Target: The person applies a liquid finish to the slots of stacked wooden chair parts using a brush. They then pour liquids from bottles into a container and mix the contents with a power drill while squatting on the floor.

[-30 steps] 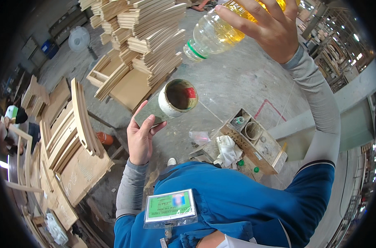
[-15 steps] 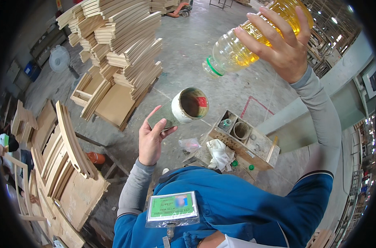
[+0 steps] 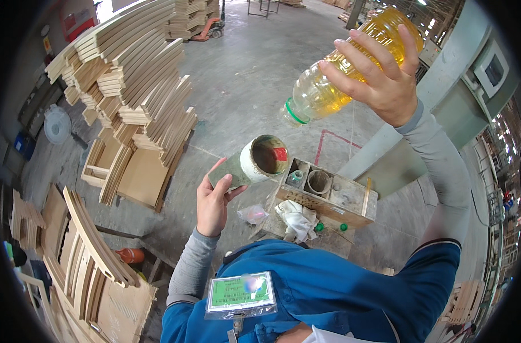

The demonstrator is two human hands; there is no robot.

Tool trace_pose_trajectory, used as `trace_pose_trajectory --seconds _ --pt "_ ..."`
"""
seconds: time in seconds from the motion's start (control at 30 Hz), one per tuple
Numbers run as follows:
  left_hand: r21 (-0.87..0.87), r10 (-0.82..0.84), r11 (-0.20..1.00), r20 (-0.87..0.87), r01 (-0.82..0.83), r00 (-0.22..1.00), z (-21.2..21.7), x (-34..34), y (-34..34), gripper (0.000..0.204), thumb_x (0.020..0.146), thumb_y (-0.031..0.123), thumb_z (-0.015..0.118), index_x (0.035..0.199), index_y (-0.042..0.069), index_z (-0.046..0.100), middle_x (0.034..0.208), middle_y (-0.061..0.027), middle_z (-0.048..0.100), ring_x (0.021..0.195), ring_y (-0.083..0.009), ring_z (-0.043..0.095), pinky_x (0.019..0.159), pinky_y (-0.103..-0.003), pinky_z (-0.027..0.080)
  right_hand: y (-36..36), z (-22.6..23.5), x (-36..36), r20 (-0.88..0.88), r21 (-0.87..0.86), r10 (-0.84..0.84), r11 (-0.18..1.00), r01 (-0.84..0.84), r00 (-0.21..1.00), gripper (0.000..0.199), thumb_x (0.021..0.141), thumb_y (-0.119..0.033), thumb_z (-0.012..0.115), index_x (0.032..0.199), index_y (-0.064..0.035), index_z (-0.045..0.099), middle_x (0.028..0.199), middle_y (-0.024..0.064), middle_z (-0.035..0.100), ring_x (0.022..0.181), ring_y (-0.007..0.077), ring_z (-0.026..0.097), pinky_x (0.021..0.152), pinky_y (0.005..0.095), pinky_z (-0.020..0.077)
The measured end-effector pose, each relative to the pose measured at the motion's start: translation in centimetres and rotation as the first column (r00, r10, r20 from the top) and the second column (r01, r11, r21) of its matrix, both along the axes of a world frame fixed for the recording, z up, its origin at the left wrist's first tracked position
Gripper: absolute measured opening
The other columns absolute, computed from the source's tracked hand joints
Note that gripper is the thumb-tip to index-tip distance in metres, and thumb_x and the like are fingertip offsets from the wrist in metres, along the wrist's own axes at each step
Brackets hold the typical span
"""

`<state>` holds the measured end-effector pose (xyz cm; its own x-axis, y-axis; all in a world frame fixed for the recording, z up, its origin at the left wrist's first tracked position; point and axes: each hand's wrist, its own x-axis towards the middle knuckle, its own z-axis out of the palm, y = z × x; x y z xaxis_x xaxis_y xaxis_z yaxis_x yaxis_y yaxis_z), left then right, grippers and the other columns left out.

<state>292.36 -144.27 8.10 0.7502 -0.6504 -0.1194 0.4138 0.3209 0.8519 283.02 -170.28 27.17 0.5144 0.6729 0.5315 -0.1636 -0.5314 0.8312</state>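
Many curved wooden pieces (image 3: pixel 149 86) are standing stacked beyond the left hand (image 3: pixel 212 204) and to its left. Below the right hand (image 3: pixel 389 86), a compartmented wooden box (image 3: pixel 329 210) is resting. That right hand is gripping a large clear bottle (image 3: pixel 323 94) of yellow liquid with spread fingers, the neck slanting down-left from the grip. Thumb against fingers, the left hand is holding a smaller cylindrical container (image 3: pixel 249 163), its mouth facing away from the palm. Presumably, bottle and container are being aligned; no stream is showing. Bringing neck over rim would be calling for a lower right hand and a steady left.
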Motion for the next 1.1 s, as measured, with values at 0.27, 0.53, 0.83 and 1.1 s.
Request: trace_pose_trajectory --seconds 0.27,0.53,0.83,1.1 --pt "0.001 -0.033 0.999 0.020 0.033 0.999 -0.3 1.5 -0.7 0.044 0.083 0.006 0.048 0.124 -0.003 0.036 0.105 -0.0115 0.056 0.090 -0.0182 0.058 0.076 -0.035 0.052 -0.2 -0.1 1.0 -0.039 0.005 -0.005 1.000 0.005 0.999 0.038 0.064 -0.028 0.068 0.099 -0.0351 0.053 0.106 -0.0100 0.052 0.107 0.0116 0.047 0.103 0.0486 0.0183" --pt "-0.004 -0.028 1.000 0.029 0.028 0.999 -0.4 1.8 -1.0 0.040 0.083 0.007 0.048 0.121 -0.004 0.039 0.102 -0.0104 0.057 0.087 -0.0163 0.059 0.073 -0.034 0.052 0.1 0.1 1.4 -0.026 -0.030 0.039 0.999 -0.040 0.999 0.045 0.061 -0.024 0.071 0.102 -0.0339 0.054 0.104 -0.0097 0.053 0.101 0.0109 0.049 0.100 0.0456 0.0220" --pt "-0.054 0.017 0.998 0.014 -0.016 1.000 -1.2 2.1 -1.3 0.037 0.086 0.009 0.046 0.119 -0.005 0.040 0.102 -0.0120 0.057 0.088 -0.0181 0.058 0.071 -0.033 0.053 -0.6 -0.8 2.6 0.018 0.044 0.132 0.990 -0.133 0.991 0.024 0.067 -0.023 0.066 0.085 -0.0349 0.053 0.088 -0.0107 0.050 0.099 0.0099 0.048 0.101 0.0565 0.0226" --pt "-0.086 0.044 0.995 0.004 -0.044 0.999 -0.5 1.8 -1.6 0.036 0.088 0.013 0.041 0.120 -0.004 0.038 0.104 -0.0130 0.055 0.089 -0.0198 0.059 0.070 -0.035 0.054 -0.8 -1.6 3.4 0.021 0.014 0.159 0.987 -0.159 0.987 0.026 0.068 -0.022 0.066 0.085 -0.0358 0.053 0.088 -0.0106 0.051 0.099 0.0097 0.048 0.102 0.0573 0.0206"
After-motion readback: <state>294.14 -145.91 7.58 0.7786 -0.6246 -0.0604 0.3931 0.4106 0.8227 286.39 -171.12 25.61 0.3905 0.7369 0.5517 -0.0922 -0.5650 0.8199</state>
